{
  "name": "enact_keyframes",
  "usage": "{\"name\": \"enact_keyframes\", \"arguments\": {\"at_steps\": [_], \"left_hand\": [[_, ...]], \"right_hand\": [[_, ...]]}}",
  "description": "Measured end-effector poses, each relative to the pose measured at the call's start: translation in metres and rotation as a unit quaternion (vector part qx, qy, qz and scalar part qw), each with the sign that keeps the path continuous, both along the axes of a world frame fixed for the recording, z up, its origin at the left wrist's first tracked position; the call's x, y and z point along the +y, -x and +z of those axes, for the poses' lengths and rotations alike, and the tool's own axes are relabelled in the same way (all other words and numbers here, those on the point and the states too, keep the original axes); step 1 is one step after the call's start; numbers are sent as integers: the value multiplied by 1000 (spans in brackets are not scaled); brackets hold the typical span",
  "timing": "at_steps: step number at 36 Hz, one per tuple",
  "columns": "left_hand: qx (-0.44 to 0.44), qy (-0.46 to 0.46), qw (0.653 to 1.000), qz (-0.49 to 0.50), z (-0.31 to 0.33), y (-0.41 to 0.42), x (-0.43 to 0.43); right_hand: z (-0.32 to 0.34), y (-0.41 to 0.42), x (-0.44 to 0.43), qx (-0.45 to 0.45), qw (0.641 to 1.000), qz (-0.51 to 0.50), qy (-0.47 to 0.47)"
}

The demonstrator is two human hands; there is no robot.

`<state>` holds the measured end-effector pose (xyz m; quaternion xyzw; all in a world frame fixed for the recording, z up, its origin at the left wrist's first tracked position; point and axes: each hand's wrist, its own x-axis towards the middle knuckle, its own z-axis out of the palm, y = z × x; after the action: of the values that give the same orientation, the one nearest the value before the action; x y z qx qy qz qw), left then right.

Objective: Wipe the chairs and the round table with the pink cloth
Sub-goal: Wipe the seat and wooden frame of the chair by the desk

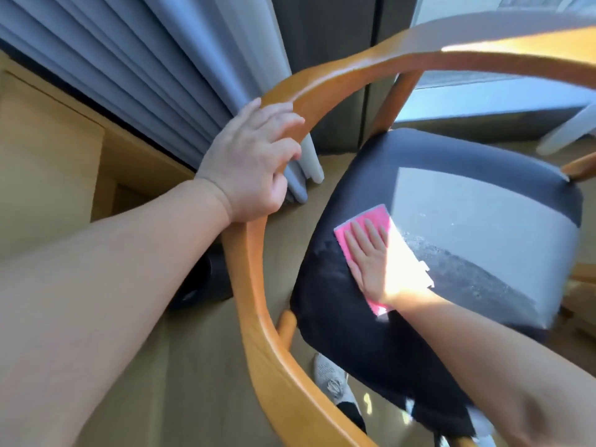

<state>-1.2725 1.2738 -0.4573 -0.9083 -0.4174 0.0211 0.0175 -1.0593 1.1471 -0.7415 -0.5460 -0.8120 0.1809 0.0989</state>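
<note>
Grips the chair's curved wooden rail [258,285] with the left hand [251,162]. Fingers [283,122] curled over the rail's top face, a little spread, thumb hooked round lower down, palm against the wood. Takes hold at the bend, just in front of the grey curtain [145,75].

Presses the pink cloth [377,213] onto the dark seat [354,333] with the right hand [371,266]. Fingers [358,235] straight and close together, laid flat on the cloth, tips just short of its far pink corner; nothing pinched or clutched. Palm and heel down on the cloth too, wrist over its near corner, with a strip of pink showing beside it.

Cloth spread flat in the left half of the seat as seen, close to the seat's left edge and well clear of its right edge. Right part of the cloth and the back of the hand washed out by sun, so the outline there hard to trace.

Broad sunlit band across the right of the seat, with pale specks in it just beside the cloth. Right forearm reaching in over the seat's near corner; left forearm outside the rail.

Through the rail's loop, tan floor [200,366] and a pale shoe [330,380] near the seat's near edge. Dark rounded object [200,285] on the floor beside the rail; cannot tell what.
</note>
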Motion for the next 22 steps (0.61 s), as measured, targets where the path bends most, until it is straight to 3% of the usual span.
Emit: {"name": "enact_keyframes", "arguments": {"at_steps": [8,15,22], "left_hand": [[-23,20,999,-21,0,3,-1],[19,25,998,-54,0,3,1],[67,34,990,-123,4,2,2]], "right_hand": [[37,22,-2,-33,999,-15,14],[47,54,18,-106,992,31,59],[48,61,27,-101,994,9,51]]}}
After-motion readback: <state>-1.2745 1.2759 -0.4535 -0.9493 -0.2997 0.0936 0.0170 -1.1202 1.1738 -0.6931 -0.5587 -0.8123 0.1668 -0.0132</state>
